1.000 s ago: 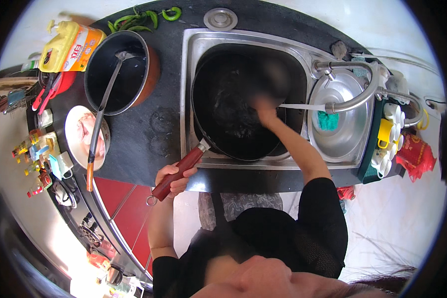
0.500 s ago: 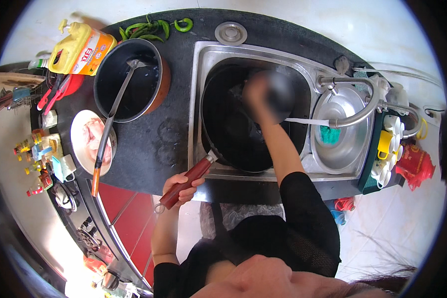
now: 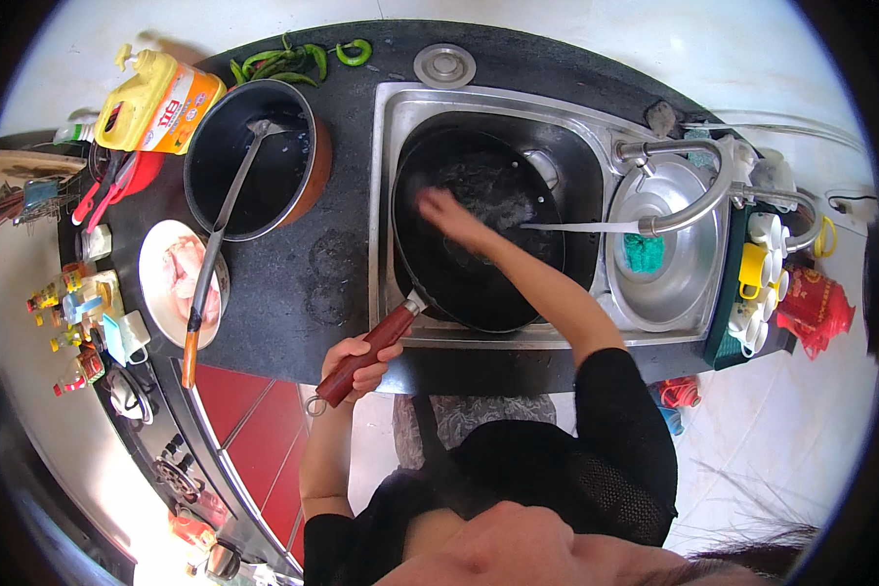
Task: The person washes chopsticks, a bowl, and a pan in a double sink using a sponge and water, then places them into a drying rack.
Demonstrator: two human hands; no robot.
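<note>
A black wok [image 3: 493, 288] rests in the left basin of a steel sink. My left hand [image 3: 354, 371] is closed around its red-brown handle, which sticks out over the counter's front edge. Inside the wok, toward its left side, is my right hand [image 3: 447, 215]; its fingers are smeared by motion, and whether they hold anything is unclear. Water streams from the faucet [image 3: 666, 221] into the wok, close by my right forearm, and the water in the wok looks stirred up.
Left of the sink stand a deep pot [image 3: 319, 176] with a long-handled spatula [image 3: 232, 200] across it, and a bowl [image 3: 150, 278] of raw meat. Green peppers [image 3: 281, 64] and a yellow jug [image 3: 156, 103] lie behind. A steel bowl [image 3: 679, 293] and cups [image 3: 752, 273] are at right.
My right hand has swept left across the wok, away from the right side where a dark grey blur was beside it. The left hand keeps its hold on the handle.
</note>
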